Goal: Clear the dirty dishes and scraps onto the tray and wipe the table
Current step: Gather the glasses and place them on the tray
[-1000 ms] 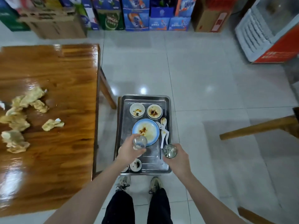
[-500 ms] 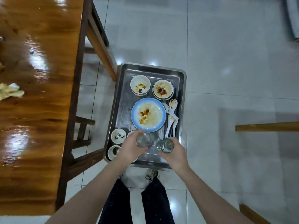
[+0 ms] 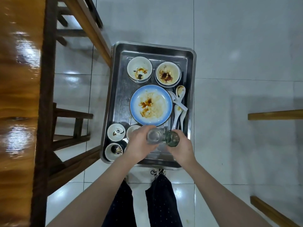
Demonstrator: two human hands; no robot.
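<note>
A metal tray (image 3: 118,89) sits low beside the wooden table (image 3: 19,95). It holds a stained blue-rimmed plate (image 3: 151,104), two dirty white bowls (image 3: 139,69) (image 3: 168,74), white spoons (image 3: 178,104) and small sauce dishes (image 3: 116,132) (image 3: 113,151). My left hand (image 3: 139,145) grips a clear glass (image 3: 154,136) over the tray's near end. My right hand (image 3: 181,147) grips a greenish glass (image 3: 172,138) right beside it. The two glasses almost touch. Whether they rest on the tray is unclear.
The table's legs and cross rails (image 3: 73,115) stand between table and tray. A wooden bench edge (image 3: 275,114) juts in at right, another wooden bar (image 3: 272,212) lower right. My legs and shoes (image 3: 157,172) stand at the tray's near edge on the tiled floor.
The view has tilted down and closer over the tray; the crumpled napkins on the table have left the frame. Both hands have brought the glasses lower and together over the tray's near end.
</note>
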